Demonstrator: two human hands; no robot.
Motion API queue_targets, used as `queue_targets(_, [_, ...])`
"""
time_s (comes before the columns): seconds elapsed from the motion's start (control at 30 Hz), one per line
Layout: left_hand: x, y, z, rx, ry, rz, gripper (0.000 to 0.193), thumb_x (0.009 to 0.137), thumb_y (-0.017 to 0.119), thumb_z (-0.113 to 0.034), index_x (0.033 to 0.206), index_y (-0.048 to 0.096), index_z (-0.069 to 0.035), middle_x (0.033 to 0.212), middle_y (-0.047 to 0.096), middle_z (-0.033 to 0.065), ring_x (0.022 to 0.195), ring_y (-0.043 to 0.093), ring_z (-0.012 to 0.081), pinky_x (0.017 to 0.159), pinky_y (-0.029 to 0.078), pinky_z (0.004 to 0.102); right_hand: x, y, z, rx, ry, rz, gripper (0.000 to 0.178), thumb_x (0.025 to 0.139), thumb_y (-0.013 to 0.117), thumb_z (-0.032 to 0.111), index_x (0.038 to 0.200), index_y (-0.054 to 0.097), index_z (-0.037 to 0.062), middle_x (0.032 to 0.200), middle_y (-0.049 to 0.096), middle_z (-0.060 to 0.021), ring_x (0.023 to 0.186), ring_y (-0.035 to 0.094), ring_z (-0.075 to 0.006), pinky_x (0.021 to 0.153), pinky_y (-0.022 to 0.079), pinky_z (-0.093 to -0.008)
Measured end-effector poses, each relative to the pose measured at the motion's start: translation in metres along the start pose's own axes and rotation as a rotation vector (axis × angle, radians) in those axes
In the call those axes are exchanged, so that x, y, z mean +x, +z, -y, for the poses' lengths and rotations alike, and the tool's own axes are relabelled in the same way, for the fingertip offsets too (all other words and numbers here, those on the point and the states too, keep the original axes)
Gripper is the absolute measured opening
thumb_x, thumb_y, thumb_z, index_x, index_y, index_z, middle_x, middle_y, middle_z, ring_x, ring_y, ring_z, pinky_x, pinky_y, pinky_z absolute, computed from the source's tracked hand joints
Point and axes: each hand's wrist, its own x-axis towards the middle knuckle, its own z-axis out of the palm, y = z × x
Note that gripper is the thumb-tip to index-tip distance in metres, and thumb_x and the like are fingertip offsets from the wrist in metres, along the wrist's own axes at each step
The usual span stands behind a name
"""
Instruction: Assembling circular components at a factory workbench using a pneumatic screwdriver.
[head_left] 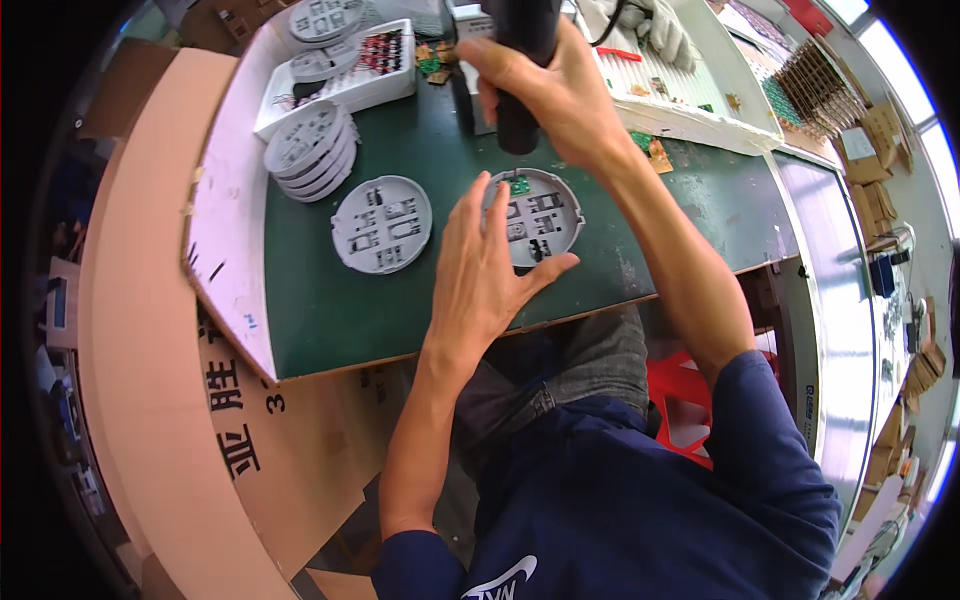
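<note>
My right hand (565, 100) is closed round a black cylindrical electric screwdriver (517, 127), which points downward. Its thin bit meets a small green circuit board (520, 186) at the far edge of a round grey plastic housing (562, 232); whether it touches a screw cannot be seen. My left hand (478, 265) lies over the left and near sides of that housing, thumb at the near rim and fingers along the left, holding it against the table. Part of the housing is hidden beneath this hand. Just left sits a second round grey housing (382, 225) with moulded compartments.
Several similar housings are stacked (312, 150) at the far left. Behind them, a white foam tray (400, 75) carries parts with red and black wires. A larger white foam tray (700, 120) with gloves (665, 35) stands far right. Small circuit boards (655, 155) lie beside it on the green tabletop (320, 310).
</note>
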Motion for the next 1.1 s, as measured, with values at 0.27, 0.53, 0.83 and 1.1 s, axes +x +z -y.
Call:
queue_targets(0.27, [0.011, -0.081, 0.039, 0.175, -0.070, -0.047, 0.090, 0.075, 0.089, -0.043, 0.147, 0.051, -0.005, 0.152, 0.044, 0.0213, 0.138, 0.042, 0.0420, 0.116, 0.036, 0.0526, 0.025, -0.003, 0.018, -0.014, -0.121, -0.117, 0.028, 0.099, 0.074, 0.021, 0.110, 0.056, 0.0029, 0.078, 0.061, -0.0008, 0.064, 0.059, -0.0084, 0.057, 0.051, -0.0251])
queue_targets(0.53, [0.016, -0.120, 0.086, 0.011, -0.190, 0.386, 0.109, 0.069, 0.092, -0.046, 0.153, 0.042, 0.001, 0.163, 0.033, 0.0240, 0.149, 0.035, 0.0402, 0.121, 0.035, 0.0464, 0.002, -0.002, 0.026, -0.239, -0.039, -0.084, 0.041, 0.101, 0.070, 0.023, 0.132, 0.053, 0.0021, 0.093, 0.069, -0.0075, 0.074, 0.064, -0.0101, 0.065, 0.055, -0.0266])
queue_targets(0.83, [-0.017, -0.128, 0.038, 0.289, -0.276, 0.271, 0.109, 0.074, 0.084, -0.054, 0.142, 0.040, 0.019, 0.153, 0.039, 0.0329, 0.135, 0.051, 0.0441, 0.110, 0.046, 0.0477, -0.138, -0.008, -0.042, -1.199, -0.176, 0.324, 0.066, 0.086, 0.080, 0.032, 0.145, 0.054, 0.0165, 0.149, 0.051, -0.0143, 0.145, 0.041, -0.0376, 0.119, 0.032, -0.0563])
queue_targets(1.1, [-0.001, -0.134, 0.027, 0.154, -0.073, 0.205, 0.082, 0.071, 0.091, -0.026, 0.144, 0.056, -0.009, 0.150, 0.051, 0.0175, 0.126, 0.056, 0.0360, 0.107, 0.046, 0.0441, -0.151, -0.064, -0.026, -1.066, -0.340, 0.000, 0.058, 0.078, 0.064, -0.012, 0.132, 0.064, 0.0082, 0.136, 0.066, -0.0157, 0.130, 0.061, -0.0353, 0.116, 0.040, -0.0544])
